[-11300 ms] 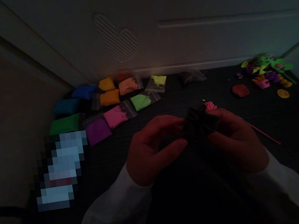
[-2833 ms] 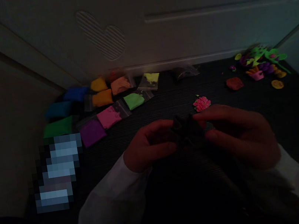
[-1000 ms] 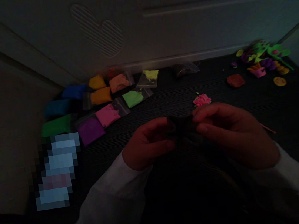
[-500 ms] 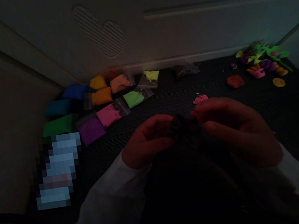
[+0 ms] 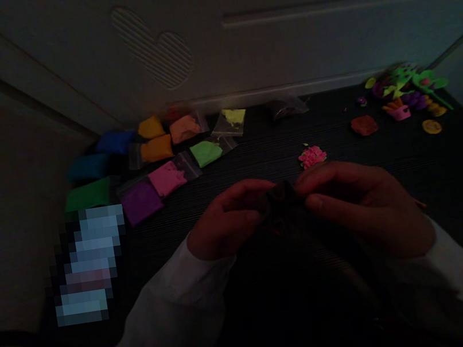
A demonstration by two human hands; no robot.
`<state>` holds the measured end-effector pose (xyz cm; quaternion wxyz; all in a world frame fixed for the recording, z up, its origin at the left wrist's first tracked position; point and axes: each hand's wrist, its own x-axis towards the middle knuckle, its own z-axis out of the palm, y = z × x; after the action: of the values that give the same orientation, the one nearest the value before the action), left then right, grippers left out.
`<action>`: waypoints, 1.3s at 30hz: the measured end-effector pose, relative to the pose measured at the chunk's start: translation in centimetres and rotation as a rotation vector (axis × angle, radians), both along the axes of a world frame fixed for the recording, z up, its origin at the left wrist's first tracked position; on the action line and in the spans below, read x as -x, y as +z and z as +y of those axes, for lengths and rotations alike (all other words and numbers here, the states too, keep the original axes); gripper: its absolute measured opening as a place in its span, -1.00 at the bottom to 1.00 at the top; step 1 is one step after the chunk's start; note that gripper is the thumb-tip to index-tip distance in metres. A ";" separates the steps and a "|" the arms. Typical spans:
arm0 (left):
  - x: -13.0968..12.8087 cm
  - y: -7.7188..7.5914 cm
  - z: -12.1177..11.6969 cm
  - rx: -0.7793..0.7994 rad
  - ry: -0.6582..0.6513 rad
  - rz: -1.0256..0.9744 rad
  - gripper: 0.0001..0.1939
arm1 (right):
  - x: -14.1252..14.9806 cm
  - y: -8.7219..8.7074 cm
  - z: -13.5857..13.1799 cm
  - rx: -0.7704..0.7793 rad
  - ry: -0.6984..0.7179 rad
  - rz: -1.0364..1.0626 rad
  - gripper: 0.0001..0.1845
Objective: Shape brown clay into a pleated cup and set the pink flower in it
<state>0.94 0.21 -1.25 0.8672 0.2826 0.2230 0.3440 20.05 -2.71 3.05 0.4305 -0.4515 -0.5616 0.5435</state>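
A dark ruffled piece (image 5: 283, 203) is located at frame centre, between the left hand (image 5: 222, 224) and the right hand (image 5: 378, 206); the fingers of each are clamped on its edge (fine detail is obscured by low light). A pink cluster (image 5: 312, 155) lies above, on the worktop (image 5: 260, 160).

Small dark piece (image 5: 282, 205), nearly black, rim in wavy folds, folded side up; held between fingers of left hand (image 5: 223, 221) and right hand (image 5: 367, 208); lower part lost in shadow.
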 end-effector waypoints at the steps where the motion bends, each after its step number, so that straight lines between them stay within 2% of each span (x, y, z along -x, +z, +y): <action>1: 0.0 0.0 0.0 -0.001 0.002 0.004 -0.71 | 0.0 0.0 0.0 0.003 0.007 -0.007 -0.83; 7: 0.0 -0.4 0.2 0.014 0.029 0.002 -0.72 | 0.1 -0.3 -0.1 0.016 0.014 -0.008 -0.88; 17: -0.3 0.0 0.2 0.056 0.097 0.025 -0.74 | 0.4 -0.6 0.1 0.001 -0.037 -0.030 -0.88; 28: -0.3 -0.1 0.0 0.054 0.102 0.034 -0.73 | 0.2 -0.9 -0.1 0.094 -0.001 0.039 -0.85; 31: -0.3 0.0 0.1 0.063 0.114 0.016 -0.76 | 0.1 -0.9 -0.1 0.010 0.007 0.008 -0.82; 36: -0.4 0.1 -0.1 0.072 0.137 0.001 -0.77 | -0.2 -0.9 0.0 -0.275 0.046 -0.247 -0.71; 39: -0.4 0.1 -0.1 0.074 0.118 -0.018 -0.75 | -0.2 -1.1 0.0 -0.354 0.064 -0.317 -0.74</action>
<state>1.39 0.09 -1.12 0.8572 0.2337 0.2440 0.3886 20.21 -2.68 1.97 0.3920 -0.4306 -0.7228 0.3721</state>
